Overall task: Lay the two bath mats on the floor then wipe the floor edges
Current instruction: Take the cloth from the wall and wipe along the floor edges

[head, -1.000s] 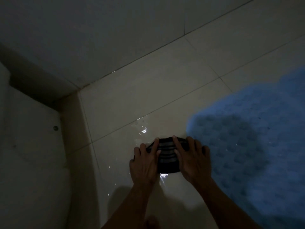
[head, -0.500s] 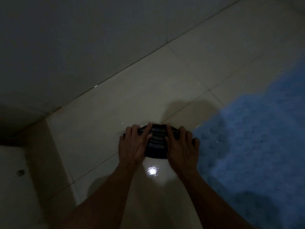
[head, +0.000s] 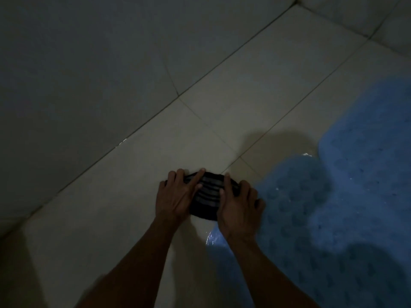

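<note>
A dark striped cloth [head: 206,194] lies bunched on the pale tiled floor [head: 138,196]. My left hand [head: 175,194] presses flat on its left side and my right hand [head: 239,203] presses on its right side, fingers spread. A blue bath mat [head: 347,207] with a bumpy pattern lies flat on the floor just right of my right hand, which overlaps its edge. Only one mat can be told in this dim light.
A tiled wall [head: 89,74] meets the floor along a diagonal edge [head: 138,134] beyond the cloth. Another wall corner [head: 355,21] shows at the top right. Wet glints [head: 210,237] shine on the floor near my right wrist.
My hands and the cloth have slid along the floor beside the wall edge towards the right corner, ending against the mat's edge; the left fixture has left the view.
</note>
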`<control>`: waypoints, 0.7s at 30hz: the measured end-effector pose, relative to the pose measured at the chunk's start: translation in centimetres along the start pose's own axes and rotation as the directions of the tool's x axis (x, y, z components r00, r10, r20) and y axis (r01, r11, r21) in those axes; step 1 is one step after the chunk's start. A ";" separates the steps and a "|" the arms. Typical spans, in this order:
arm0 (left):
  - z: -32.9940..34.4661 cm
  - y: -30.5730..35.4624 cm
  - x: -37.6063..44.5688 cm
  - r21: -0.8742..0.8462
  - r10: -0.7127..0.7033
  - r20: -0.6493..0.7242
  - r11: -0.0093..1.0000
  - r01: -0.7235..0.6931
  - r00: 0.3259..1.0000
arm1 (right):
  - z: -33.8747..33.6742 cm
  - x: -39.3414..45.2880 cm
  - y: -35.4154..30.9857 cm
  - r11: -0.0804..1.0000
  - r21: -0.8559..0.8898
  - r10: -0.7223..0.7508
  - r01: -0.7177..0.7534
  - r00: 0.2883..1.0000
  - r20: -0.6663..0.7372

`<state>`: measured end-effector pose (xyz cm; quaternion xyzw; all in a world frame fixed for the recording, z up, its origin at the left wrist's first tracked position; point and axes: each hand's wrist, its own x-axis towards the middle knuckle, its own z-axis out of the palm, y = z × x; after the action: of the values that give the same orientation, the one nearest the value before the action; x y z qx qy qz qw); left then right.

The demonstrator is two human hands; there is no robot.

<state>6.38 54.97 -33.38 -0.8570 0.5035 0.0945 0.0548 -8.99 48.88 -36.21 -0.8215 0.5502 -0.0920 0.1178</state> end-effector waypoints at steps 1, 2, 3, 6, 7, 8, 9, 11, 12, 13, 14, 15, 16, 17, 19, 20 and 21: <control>-0.2 0.4 0.8 0.009 0.007 0.001 1.000 -0.007 1.000 | 0.0 0.8 0.2 1.000 0.001 0.012 -0.012 1.000 -0.013; -0.5 0.8 1.7 0.019 0.014 0.000 1.000 -0.014 1.000 | -0.1 1.6 0.3 0.999 0.007 0.032 -0.032 0.999 -0.023; -0.7 1.2 2.5 0.034 0.020 -0.002 0.999 -0.020 1.000 | -0.1 2.3 0.5 0.998 0.021 0.057 -0.057 0.998 -0.021; -1.4 2.5 4.7 0.082 0.053 -0.005 0.995 -0.053 0.999 | -0.4 4.2 1.0 0.991 0.076 0.103 -0.107 0.993 0.053; -1.7 3.0 5.2 0.082 0.066 0.003 0.994 -0.066 0.998 | -0.5 4.7 1.3 0.990 0.080 0.106 -0.112 0.992 0.068; -2.1 3.4 5.6 0.079 0.074 0.019 0.994 -0.075 0.997 | -0.7 5.1 1.6 0.990 0.076 0.110 -0.116 0.991 0.073; -2.4 3.9 6.1 0.080 0.081 0.036 0.993 -0.084 0.996 | -0.9 5.6 2.1 0.990 0.067 0.119 -0.123 0.991 0.063; -2.9 4.8 7.2 0.076 0.095 0.053 0.992 -0.099 0.994 | -1.2 6.6 3.0 0.991 0.045 0.125 -0.126 0.992 0.014; -2.9 5.1 7.7 0.076 0.109 0.049 0.991 -0.112 0.993 | -1.3 6.8 3.5 0.993 0.032 0.116 -0.115 0.993 -0.006; -2.8 5.5 8.2 0.081 0.128 0.041 0.988 -0.131 0.991 | -1.3 7.0 3.9 0.994 0.015 0.109 -0.109 0.994 -0.019; -2.8 5.8 8.8 0.085 0.148 0.029 0.985 -0.150 0.989 | -1.3 7.2 4.2 0.994 0.000 0.111 -0.111 0.994 -0.024; -2.6 6.0 9.3 0.083 0.169 0.013 0.982 -0.169 0.986 | -1.2 7.6 4.5 0.992 -0.007 0.123 -0.123 0.992 -0.022; -2.5 6.2 9.8 0.083 0.192 -0.003 0.978 -0.191 0.981 | -1.1 8.1 4.7 0.990 -0.007 0.144 -0.144 0.989 -0.019; -2.4 6.5 10.4 0.091 0.215 -0.017 0.973 -0.213 0.976 | -1.1 8.4 4.8 0.985 -0.002 0.172 -0.172 0.985 -0.027; -2.5 7.0 11.4 0.106 0.249 -0.033 0.964 -0.245 0.968 | -1.0 9.0 5.0 0.979 0.004 0.206 -0.206 0.977 -0.062; -2.5 7.3 12.0 0.111 0.270 -0.042 0.958 -0.264 0.962 | -0.9 9.2 5.1 0.978 0.002 0.210 -0.210 0.974 -0.086; -2.5 7.5 12.5 0.118 0.296 -0.058 0.950 -0.288 0.953 | -0.9 9.4 5.2 0.976 0.001 0.217 -0.218 0.970 -0.108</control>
<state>6.03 40.19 -33.69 -0.7719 0.6307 0.0420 0.0674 -10.28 38.23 -36.67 -0.7508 0.6429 -0.1197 0.0930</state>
